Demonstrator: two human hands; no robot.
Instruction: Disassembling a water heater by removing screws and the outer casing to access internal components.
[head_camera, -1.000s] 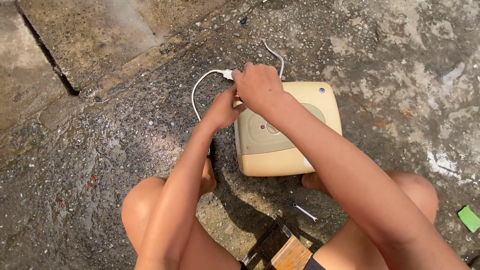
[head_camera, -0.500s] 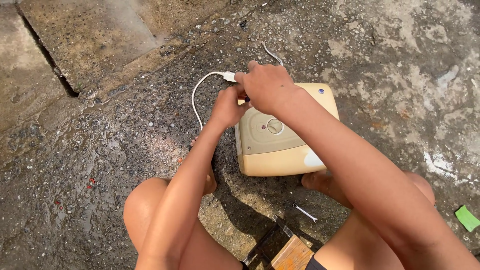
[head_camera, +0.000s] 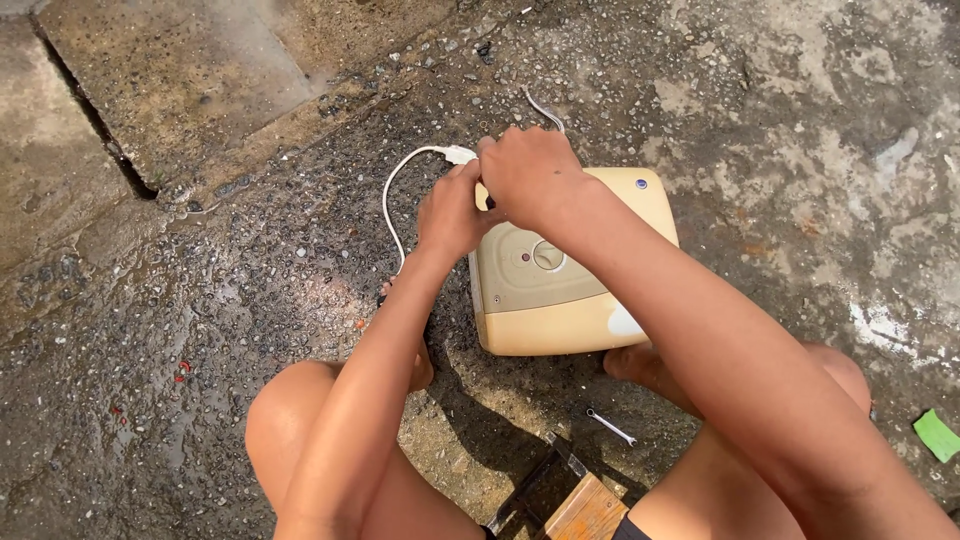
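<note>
A cream, boxy appliance (head_camera: 565, 285) with a round dial on its front panel lies flat on the rough concrete ground between my knees. A white cable (head_camera: 400, 185) loops out from its far left corner. My left hand (head_camera: 452, 210) pinches something at that corner, where the cable enters. My right hand (head_camera: 525, 175) closes over the same spot, gripping a thin dark tool whose tip is hidden under my fingers. Both hands touch each other at the top edge of the appliance.
A small metal wrench (head_camera: 611, 426) lies on the ground near my right knee. A low wooden stool (head_camera: 570, 500) sits under me. A green scrap (head_camera: 940, 435) lies at the right edge. A concrete slab edge with a crack (head_camera: 95, 120) runs at upper left.
The dial on the appliance's front came into view as my right arm shifted. Both hands stay at the cable corner with only small movement.
</note>
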